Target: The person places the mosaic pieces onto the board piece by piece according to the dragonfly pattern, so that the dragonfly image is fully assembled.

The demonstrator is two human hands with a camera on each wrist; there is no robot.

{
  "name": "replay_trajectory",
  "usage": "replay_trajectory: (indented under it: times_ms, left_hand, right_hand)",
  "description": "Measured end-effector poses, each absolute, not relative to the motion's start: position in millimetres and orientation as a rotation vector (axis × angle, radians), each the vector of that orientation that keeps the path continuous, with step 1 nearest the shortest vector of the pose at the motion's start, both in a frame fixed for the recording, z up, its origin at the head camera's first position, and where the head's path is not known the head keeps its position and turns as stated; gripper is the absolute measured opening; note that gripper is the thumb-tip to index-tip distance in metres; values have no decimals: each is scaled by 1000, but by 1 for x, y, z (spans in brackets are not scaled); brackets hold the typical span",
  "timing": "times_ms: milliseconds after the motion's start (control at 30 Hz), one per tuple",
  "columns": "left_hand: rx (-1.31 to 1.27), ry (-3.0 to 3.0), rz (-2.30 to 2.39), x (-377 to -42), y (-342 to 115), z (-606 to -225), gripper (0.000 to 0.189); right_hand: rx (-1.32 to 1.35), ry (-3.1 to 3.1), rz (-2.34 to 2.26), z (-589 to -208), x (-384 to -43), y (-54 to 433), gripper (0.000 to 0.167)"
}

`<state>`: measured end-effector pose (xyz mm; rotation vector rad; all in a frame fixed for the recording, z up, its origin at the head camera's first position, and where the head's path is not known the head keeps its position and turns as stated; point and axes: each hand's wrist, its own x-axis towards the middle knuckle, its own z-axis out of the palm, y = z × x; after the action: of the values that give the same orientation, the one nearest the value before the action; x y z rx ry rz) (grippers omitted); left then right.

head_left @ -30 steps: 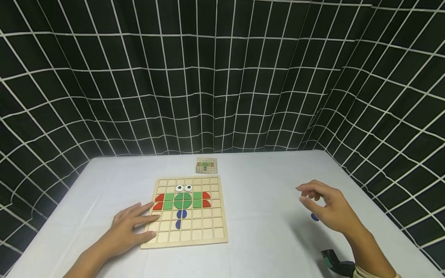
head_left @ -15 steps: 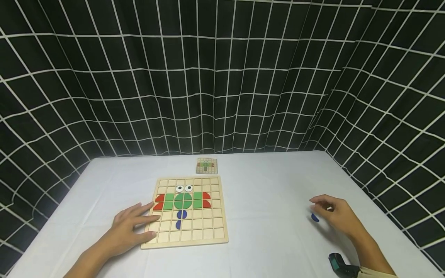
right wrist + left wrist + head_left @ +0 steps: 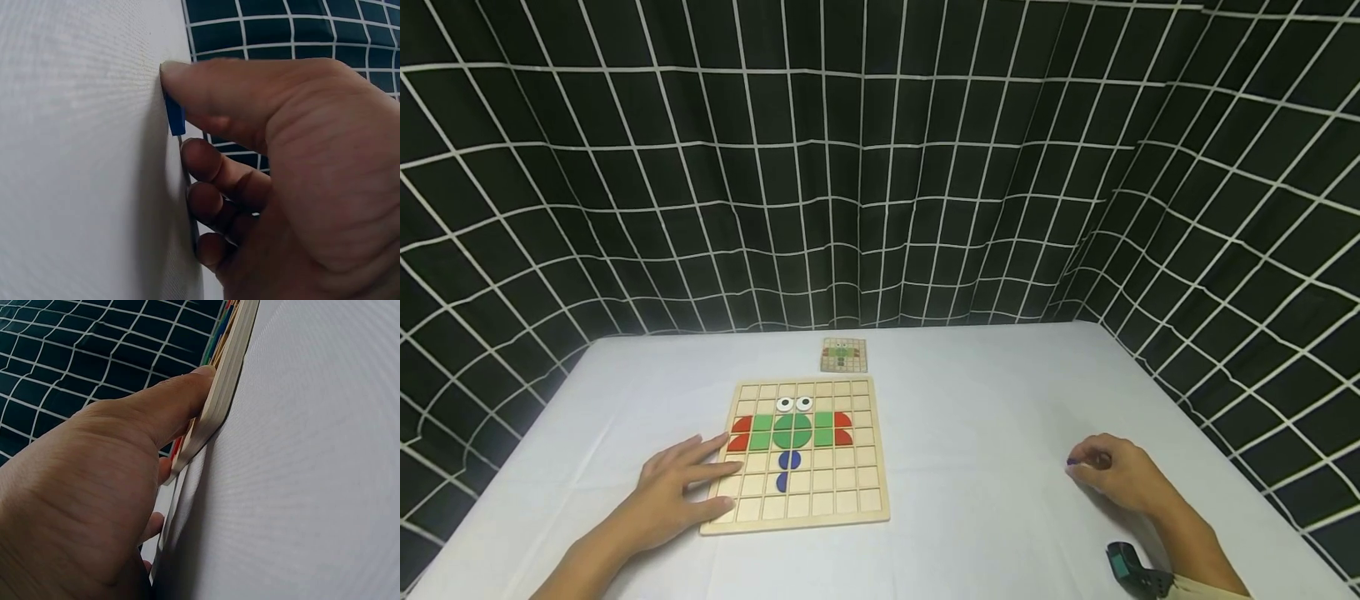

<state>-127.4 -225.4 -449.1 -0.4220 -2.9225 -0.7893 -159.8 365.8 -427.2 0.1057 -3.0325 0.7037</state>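
Note:
My left hand (image 3: 672,490) lies with spread, straight fingers on the left edge of a wooden grid board (image 3: 842,502). In the left wrist view the thumb touches the board's rim (image 3: 228,387). Pieces on the board form a figure: white eyes (image 3: 794,404), a green circle (image 3: 792,431), green squares, red corner pieces (image 3: 843,428) and blue half-circles (image 3: 789,460). Far to the right, my right hand (image 3: 1122,475) pinches a blue half-circle piece (image 3: 175,116) between thumb and forefinger, down at the tablecloth. Its other fingers are curled; most of the piece is hidden by them.
A small pattern card (image 3: 843,355) with a similar figure lies behind the board. White cloth (image 3: 970,433) covers the table between the board and my right hand. A black curtain with white grid lines (image 3: 880,167) surrounds the back and sides.
My right hand has come down and closed its thumb and forefinger on the blue half-circle piece on the table. My left hand stays on the board.

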Motion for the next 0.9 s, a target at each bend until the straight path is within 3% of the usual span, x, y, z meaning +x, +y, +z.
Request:
replay_trajectory:
  times_ms: [133, 300, 467, 900]
  left_hand:
    - [-417, -2921, -793, -127, -226, -446, 47]
    - [-400, -2933, -784, -128, -227, -447, 48]
    - [-402, -2932, -786, -128, -227, -449, 47]
    - [-392, -2941, -790, -129, -226, -450, 48]
  right_hand:
    - [165, -3008, 721, -426, -161, 362, 11]
    - [163, -2979, 723, -425, -162, 362, 21]
    - [61, -3018, 678, -425, -163, 362, 42]
    - [75, -3035, 676, -431, -162, 362, 37]
